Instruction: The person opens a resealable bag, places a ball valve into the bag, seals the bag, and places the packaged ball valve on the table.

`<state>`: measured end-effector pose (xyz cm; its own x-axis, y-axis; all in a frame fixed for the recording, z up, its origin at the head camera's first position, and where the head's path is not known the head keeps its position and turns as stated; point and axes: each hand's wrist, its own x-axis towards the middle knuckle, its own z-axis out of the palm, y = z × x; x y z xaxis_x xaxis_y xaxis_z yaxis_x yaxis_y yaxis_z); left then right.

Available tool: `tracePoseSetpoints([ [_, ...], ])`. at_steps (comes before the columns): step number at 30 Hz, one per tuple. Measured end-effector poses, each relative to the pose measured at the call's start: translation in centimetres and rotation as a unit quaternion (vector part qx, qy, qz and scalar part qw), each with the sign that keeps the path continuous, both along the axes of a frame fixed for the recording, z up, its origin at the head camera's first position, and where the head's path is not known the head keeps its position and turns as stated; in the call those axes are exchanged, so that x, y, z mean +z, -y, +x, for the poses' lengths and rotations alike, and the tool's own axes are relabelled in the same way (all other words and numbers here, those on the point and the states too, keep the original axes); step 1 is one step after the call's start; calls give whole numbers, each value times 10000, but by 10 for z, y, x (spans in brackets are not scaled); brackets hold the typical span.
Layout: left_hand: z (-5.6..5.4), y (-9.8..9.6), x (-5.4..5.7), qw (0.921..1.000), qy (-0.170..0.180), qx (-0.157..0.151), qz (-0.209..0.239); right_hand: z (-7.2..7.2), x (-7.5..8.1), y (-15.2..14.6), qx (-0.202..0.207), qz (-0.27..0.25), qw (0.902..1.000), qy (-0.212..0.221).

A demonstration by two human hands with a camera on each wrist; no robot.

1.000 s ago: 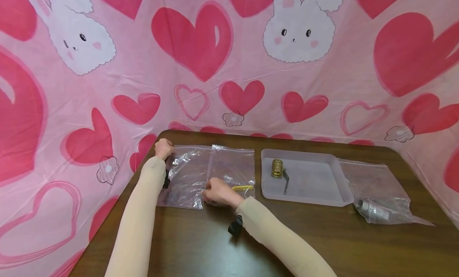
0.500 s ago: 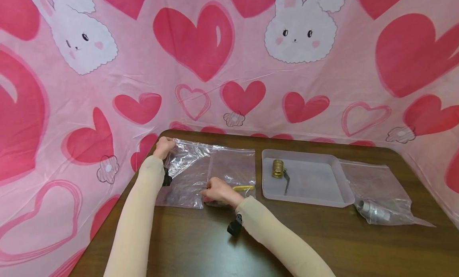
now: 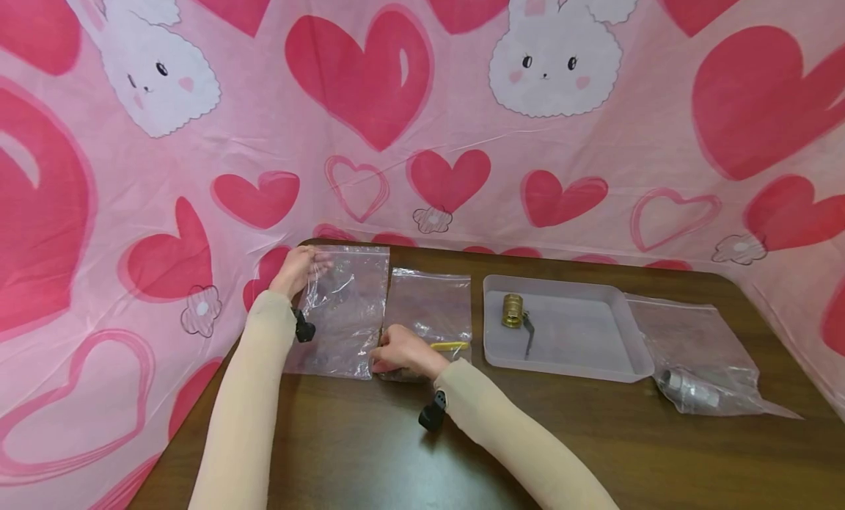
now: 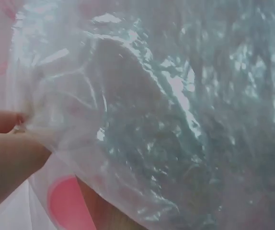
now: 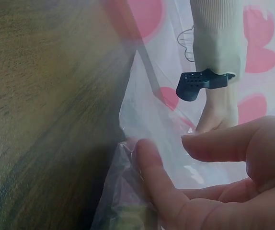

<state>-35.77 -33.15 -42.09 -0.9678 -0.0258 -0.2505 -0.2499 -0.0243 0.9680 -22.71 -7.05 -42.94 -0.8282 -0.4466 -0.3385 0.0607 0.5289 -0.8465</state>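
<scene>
A clear zip bag (image 3: 350,304) is held out at the left side of the table. My left hand (image 3: 300,270) is at its upper left corner; in the left wrist view the thumb (image 4: 8,158) and a finger pinch the film's edge. My right hand (image 3: 404,348) rests low, between this bag and a second zip bag (image 3: 429,297). In the right wrist view its thumb (image 5: 219,146) stands apart from the forefinger (image 5: 149,163), which touches the plastic. A yellow stick-like piece (image 3: 450,346) shows at the second bag's lower part, partly hidden by the right hand.
A shallow translucent tray (image 3: 574,370) holds a brass ball valve (image 3: 512,310) with a dark lever handle (image 3: 529,334). Right of it lies another zip bag (image 3: 700,326) with a grey metal pipe fitting (image 3: 689,389) inside. Brown table (image 3: 370,451) edges meet a pink heart-print cloth (image 3: 561,158).
The left bag's top edge has moved up and away, and the bag looks flatter, apart from the second bag. My left hand's fingers have spread; the right hand stays nearly in place.
</scene>
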Motion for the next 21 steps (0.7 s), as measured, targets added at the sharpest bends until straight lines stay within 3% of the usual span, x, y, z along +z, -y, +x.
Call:
tracePoseSetpoints([
  [6, 8, -1, 18, 9976, 173, 23, 677, -1, 1, 0, -56, -605, 9975, 349],
  [13, 16, -7, 38, 9978, 83, -75, 649, 0, 4, -6, 105, -1049, 9943, 156],
  [21, 16, -6, 38, 9946, -263, -245, 974, 6, 10, -28, 236, -1047, 9942, 19],
])
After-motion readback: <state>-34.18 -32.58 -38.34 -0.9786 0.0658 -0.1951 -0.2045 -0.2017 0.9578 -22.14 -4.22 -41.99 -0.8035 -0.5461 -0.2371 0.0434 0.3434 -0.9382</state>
